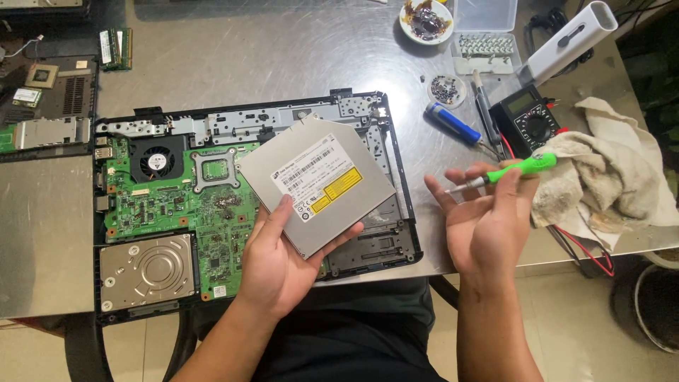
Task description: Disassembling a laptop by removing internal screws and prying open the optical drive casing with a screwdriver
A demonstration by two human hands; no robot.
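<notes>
My left hand (pixel 279 258) holds a flat grey optical drive (pixel 315 184) by its near corner, lifted over an opened laptop base (pixel 399 177). The drive carries a white label and a yellow sticker. Under it lie the green motherboard (pixel 177 205), a black fan (pixel 155 163) and a silver hard disk (pixel 147 272). My right hand (pixel 488 219), palm up to the right of the laptop, holds a green-handled screwdriver (pixel 520 168) between its fingers, the tip pointing left.
On the steel table (pixel 247 49) are a crumpled beige cloth (pixel 608 177), a black multimeter (pixel 530 124) with red leads, a blue pen-like tool (pixel 453 122), a small dish of screws (pixel 446 89), a clear bit box (pixel 484 42) and a second dismantled board (pixel 49 99) far left.
</notes>
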